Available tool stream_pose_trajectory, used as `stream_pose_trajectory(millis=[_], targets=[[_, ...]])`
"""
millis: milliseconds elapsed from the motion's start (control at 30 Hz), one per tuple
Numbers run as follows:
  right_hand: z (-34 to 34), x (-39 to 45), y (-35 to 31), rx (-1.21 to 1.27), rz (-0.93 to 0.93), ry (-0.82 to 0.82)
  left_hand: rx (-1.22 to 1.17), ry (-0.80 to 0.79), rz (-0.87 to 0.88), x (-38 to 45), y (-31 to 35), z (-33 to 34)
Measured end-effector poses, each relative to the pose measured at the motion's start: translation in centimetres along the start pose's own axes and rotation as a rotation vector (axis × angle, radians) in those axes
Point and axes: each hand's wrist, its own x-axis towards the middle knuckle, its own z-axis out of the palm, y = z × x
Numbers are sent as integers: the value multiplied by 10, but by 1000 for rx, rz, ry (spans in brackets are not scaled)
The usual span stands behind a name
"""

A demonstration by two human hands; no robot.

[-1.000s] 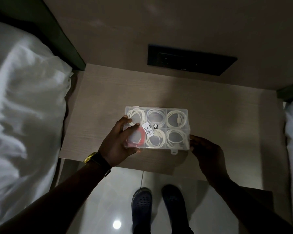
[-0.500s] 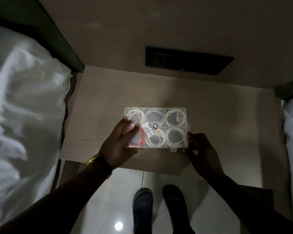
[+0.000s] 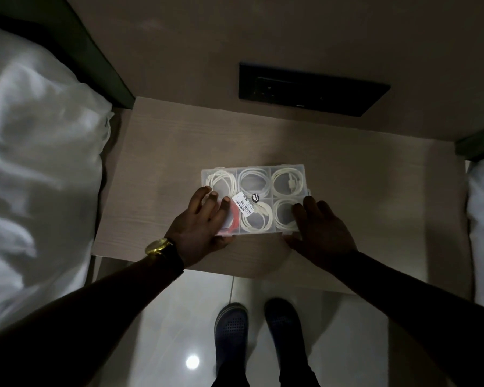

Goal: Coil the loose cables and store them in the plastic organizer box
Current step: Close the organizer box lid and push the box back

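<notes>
Both hands lie flat and released, left hand [image 3: 204, 219] and right hand [image 3: 317, 224], on the closed box [image 3: 253, 201] of coiled cables [image 3: 287, 181] on the tabletop [image 3: 157, 169]; pressing evenly along the near edge should seat the lid.

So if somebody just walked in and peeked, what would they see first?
Probably the clear plastic organizer box in the middle of the wooden bedside table, with white cable coils in its compartments and one red cable at the near left. The left hand and right hand rest flat on its closed lid, and a gold watch shines on the left wrist.
</notes>
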Motion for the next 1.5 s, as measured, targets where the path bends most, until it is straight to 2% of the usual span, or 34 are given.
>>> stream_pose_trajectory(millis=[100, 167, 300, 533, 633, 733, 800, 900, 967, 1100, 1200, 1333, 1500], targets=[[-6, 8, 0, -60, -18, -108, 62, 32, 54, 2, -1, 0], [-7, 9, 0, -54, 0, -131, 11, 41, 36, 1, -1, 0], [-2, 7, 4, -7, 74, -107, -109, 50, -62, -1, 0, 1], [8, 14, 15, -67, 24, -70, -95, 102, -81, 1, 1, 11], [10, 10, 15, 50, 87, -55, -213, 98, -127, 8, 3, 5], [8, 16, 17, 303, 285, -6, -416, 89, -137, 32, -9, -8], [5, 23, 20, 405, 389, 88, -627, 133, -293, 54, -19, -14], [4, 35, 28, 460, 483, 160, -1004, 160, -755, 76, -28, -14], [4, 45, 37, 502, 525, 165, -1200, 142, -901, 89, -25, -14], [-1, 67, 61, 637, 572, 209, -1348, 190, -1023, 114, -20, -26], [-8, 86, 79, 838, 647, 279, -1428, 168, -1111, 133, -17, -31], [-9, 101, 91, 1068, 746, 277, -1170, 126, -1106, 147, -13, -29], [-3, 101, 92, 1089, 724, 290, -1133, 181, -1123, 149, -5, -33]])
